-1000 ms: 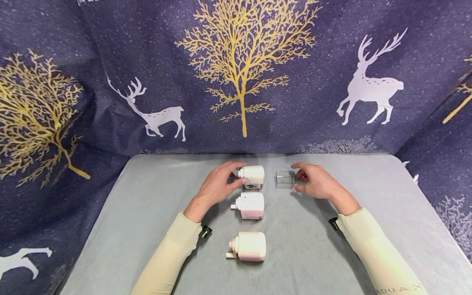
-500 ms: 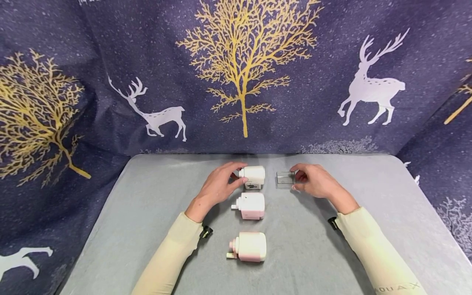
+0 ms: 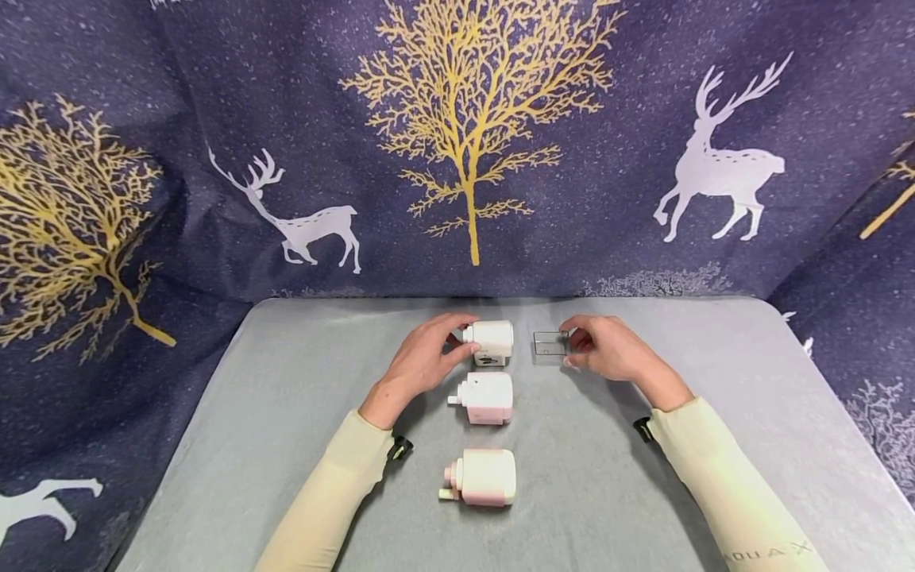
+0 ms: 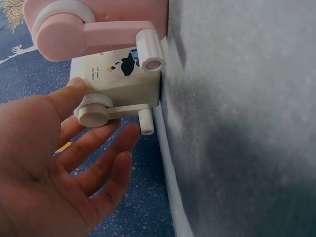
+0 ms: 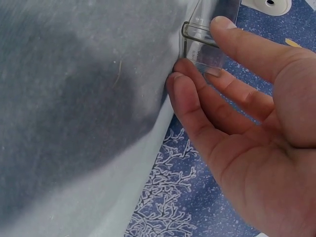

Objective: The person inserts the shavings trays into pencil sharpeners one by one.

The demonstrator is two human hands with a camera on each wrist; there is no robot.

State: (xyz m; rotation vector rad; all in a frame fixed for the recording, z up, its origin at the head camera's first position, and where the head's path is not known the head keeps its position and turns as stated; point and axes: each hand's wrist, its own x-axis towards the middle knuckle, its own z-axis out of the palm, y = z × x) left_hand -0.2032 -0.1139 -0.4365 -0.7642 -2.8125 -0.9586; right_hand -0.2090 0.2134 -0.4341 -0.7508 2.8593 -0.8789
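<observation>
My left hand (image 3: pixel 418 357) holds a white hand-crank pencil sharpener (image 3: pixel 495 340) at its crank end, thumb on the near side. In the left wrist view the sharpener's printed side (image 4: pixel 113 71) and cream crank handle (image 4: pixel 146 122) show, while the other fingers spread below the crank. To its right, my right hand (image 3: pixel 608 349) pinches a clear plastic shavings drawer (image 3: pixel 549 343) by its right end. The right wrist view shows the thumb on one wall of the drawer (image 5: pixel 200 42) and fingertips at the opposite side. A gap separates drawer and sharpener.
Two more crank sharpeners stand in a column nearer me: a white-and-pink one (image 3: pixel 489 399) and a cream-and-pink one (image 3: pixel 488 478), cranks pointing left. They rest on a grey table (image 3: pixel 572 492). A dark blue cloth (image 3: pixel 572 238) with trees and deer hangs behind the far edge.
My right hand and the drawer have shifted slightly left, toward the white sharpener. The left hand and all three sharpeners have stayed in place.
</observation>
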